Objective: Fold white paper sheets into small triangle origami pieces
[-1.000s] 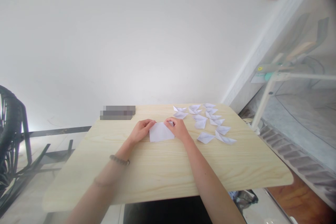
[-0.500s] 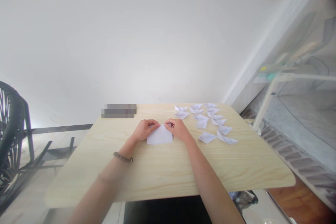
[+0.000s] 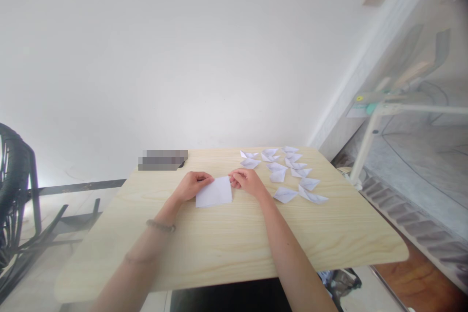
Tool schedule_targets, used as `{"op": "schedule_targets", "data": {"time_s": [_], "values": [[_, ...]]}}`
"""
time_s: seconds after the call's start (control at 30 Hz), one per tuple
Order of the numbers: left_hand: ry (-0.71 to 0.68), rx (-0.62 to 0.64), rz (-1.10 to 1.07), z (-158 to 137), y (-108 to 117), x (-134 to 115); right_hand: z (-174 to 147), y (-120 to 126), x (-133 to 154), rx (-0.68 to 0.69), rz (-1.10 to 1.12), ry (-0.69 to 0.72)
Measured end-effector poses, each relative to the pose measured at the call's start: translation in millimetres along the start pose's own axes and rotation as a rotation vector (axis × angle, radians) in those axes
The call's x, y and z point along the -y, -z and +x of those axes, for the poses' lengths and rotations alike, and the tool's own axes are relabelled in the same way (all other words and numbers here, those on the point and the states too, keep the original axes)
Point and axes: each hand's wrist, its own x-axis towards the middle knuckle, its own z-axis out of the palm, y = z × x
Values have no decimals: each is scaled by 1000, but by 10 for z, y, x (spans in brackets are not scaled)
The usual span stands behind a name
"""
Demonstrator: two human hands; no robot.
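A white sheet of paper [image 3: 214, 194], roughly rectangular, is between my hands over the middle of the table. My left hand [image 3: 192, 186] pinches its upper left edge, thumb on top and fingers behind. At the upper right corner, the closed fingertips of my right hand [image 3: 247, 182] touch the paper; the exact grip there is too small to make out fully. To the right of my right hand lie several folded white paper boats [image 3: 285, 195], set out in loose rows.
The light wooden table [image 3: 219, 248] stands against a white wall [image 3: 219, 58]. A pixelated dark object [image 3: 163, 160] lies at its back left. At far left is a black woven chair [image 3: 18, 180]; on the right, a white metal frame [image 3: 369, 139] stands beside the table.
The paper has shifted a little left and tilted. My left hand went left with it, while my right hand moved from the top edge to the right corner. The view turned slightly.
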Motion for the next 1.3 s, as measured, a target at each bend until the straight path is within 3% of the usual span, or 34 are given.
{"op": "schedule_targets", "data": {"time_s": [0.17, 0.33, 0.7, 0.83, 1.1, 1.3], "values": [[-6, -13, -49, -5, -90, -59, -20, -84, 72, -39, -188, 157], [-37, -17, -41, 17, -122, -38, -11, -92, 73, -30, -333, 203], [32, 46, -86, 15, 67, 73, 21, -8, -7, -122, -347, 201], [32, 53, -76, 14, 54, 72, 26, -10, -16, -125, -357, 207], [-81, -48, -16, 10, -75, -30, 10, -96, 53, -134, -387, 232], [-60, -50, 24, 8, -124, -71, -3, -169, 103, -105, -406, 260]]}}
